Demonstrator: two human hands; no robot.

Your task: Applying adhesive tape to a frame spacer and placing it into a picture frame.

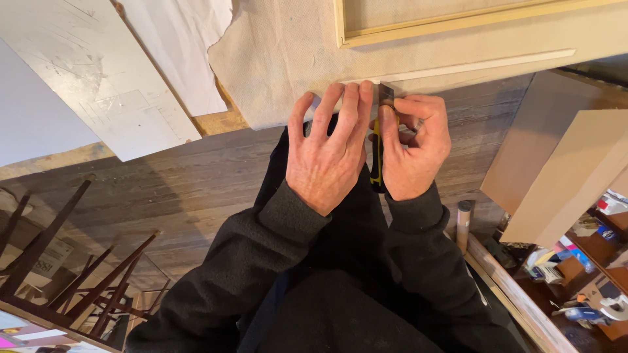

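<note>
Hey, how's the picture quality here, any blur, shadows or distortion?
Head view: both hands sharp, left hand and right hand gripping a yellow-and-black utility knife; soft even light; dark sleeves lose detail; wide-angle lens bows the wooden frame at the top.

Even soft daylight, warm tone, faint shadows on wooden floor (163, 189), black sleeves underexposed, sharp centre, wide-angle bending at edges
</note>
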